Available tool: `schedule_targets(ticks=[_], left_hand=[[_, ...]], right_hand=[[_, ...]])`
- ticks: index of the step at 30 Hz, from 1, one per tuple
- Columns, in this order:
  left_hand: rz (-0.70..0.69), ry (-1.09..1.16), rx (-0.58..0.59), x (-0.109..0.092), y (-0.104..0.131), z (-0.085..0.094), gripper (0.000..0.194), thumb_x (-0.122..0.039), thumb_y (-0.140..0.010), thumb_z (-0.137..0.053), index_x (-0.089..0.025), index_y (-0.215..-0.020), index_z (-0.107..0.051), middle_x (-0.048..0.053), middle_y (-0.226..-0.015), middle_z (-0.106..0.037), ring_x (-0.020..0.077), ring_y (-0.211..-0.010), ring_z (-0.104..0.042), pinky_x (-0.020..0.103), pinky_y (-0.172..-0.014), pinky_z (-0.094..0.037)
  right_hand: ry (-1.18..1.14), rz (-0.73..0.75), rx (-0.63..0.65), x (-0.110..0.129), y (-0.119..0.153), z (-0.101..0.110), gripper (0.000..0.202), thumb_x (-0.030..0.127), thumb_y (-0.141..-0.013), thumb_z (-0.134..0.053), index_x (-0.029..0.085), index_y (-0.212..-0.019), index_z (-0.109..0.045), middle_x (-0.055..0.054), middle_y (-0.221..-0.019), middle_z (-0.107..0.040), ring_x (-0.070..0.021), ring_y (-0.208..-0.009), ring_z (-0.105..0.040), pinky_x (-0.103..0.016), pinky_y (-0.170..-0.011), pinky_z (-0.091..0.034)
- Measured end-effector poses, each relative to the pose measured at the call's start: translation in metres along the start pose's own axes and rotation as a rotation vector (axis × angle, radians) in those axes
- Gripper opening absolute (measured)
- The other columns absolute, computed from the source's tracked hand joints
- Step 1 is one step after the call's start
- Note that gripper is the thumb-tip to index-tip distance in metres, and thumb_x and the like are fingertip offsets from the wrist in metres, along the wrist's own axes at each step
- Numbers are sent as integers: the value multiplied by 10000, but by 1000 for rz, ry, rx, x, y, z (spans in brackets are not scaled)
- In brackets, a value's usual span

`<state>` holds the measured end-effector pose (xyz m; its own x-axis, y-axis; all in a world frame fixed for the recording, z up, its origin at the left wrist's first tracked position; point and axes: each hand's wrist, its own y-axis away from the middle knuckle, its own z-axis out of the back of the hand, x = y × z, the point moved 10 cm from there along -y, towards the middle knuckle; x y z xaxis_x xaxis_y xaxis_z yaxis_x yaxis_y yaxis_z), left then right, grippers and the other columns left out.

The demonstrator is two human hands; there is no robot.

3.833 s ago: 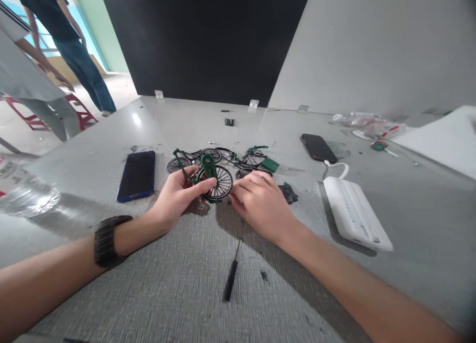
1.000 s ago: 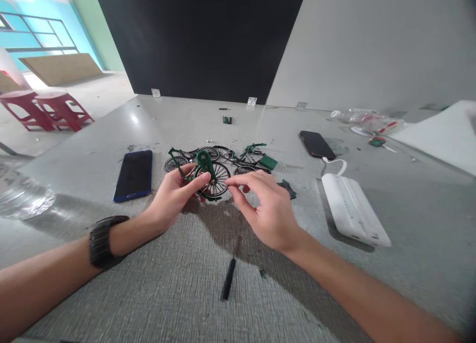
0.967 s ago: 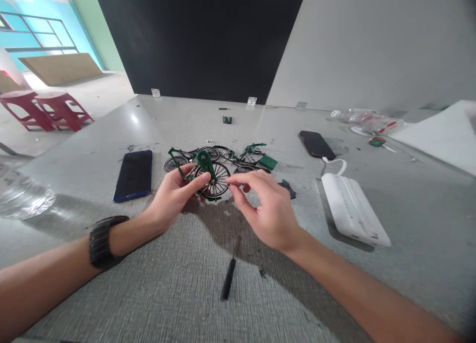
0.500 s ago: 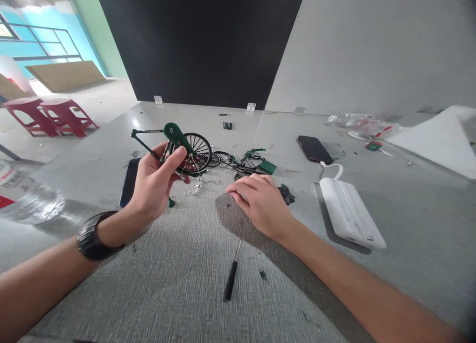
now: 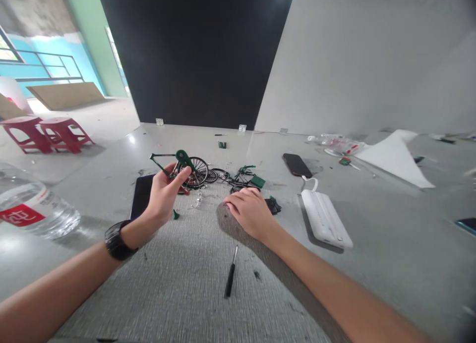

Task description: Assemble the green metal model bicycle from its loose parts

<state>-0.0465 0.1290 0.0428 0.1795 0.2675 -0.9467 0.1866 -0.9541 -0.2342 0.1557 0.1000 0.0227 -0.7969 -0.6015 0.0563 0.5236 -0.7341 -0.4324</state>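
My left hand [image 5: 163, 197] is closed on a green model bicycle frame [image 5: 183, 157] with one black spoked wheel [image 5: 199, 172], thumb on the near side, raised above the table. My right hand [image 5: 250, 210] is low at the tabletop, fingers curled and together; whether they pinch a small part is hidden. Just beyond it lies another green and black model bicycle piece [image 5: 242, 177] with a green panel [image 5: 258, 182]. Tiny silver parts [image 5: 197, 200] lie between the hands. A small green part [image 5: 175, 214] sits near my left wrist, and a black part [image 5: 274, 205] beside my right hand.
A black-handled screwdriver [image 5: 230, 279] lies in front. To the right are a white power bank [image 5: 326, 218] and a phone [image 5: 295, 164] joined by a cable. A dark phone [image 5: 141, 197] lies left, near a water bottle [image 5: 37, 204]. An upright black panel [image 5: 197, 55] stands behind.
The camera has turned, so the tabletop things sit lower and most right-side things further left in view. Both hands keep nearly the same pose, the left still holding the bicycle frame.
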Motion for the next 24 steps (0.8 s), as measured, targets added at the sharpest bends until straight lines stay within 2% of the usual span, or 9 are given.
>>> schedule_targets(ticks=[4, 19, 24], left_hand=[[-30, -30, 70, 5, 1, -6, 301, -419, -763, -792, -182, -889, -658, 18, -786, -634, 129, -645, -592, 219, -492, -481], [-51, -61, 16, 2, -4, 11, 416, -498, -733, -802, -147, -922, -683, 29, -795, -661, 117, -613, -567, 213, -471, -479], [-23, 5, 9, 7, -8, 16, 430, -498, -707, -810, -144, -915, -681, 32, -821, -658, 128, -650, -594, 218, -469, -487]], right_hand=[[-23, -26, 13, -2, 0, 0, 212, 184, -997, -510, 252, -983, -710, 4, -966, -764, -211, -942, -632, -373, -920, -340], [-50, -30, 74, -5, 5, 4, 227, 232, -1010, -493, 215, -1009, -719, -55, -1033, -749, -203, -996, -628, -374, -937, -369], [-39, -64, 18, -16, 5, 15, 238, 258, -1019, -490, 204, -1030, -722, -67, -1058, -752, -223, -1031, -628, -393, -944, -383]])
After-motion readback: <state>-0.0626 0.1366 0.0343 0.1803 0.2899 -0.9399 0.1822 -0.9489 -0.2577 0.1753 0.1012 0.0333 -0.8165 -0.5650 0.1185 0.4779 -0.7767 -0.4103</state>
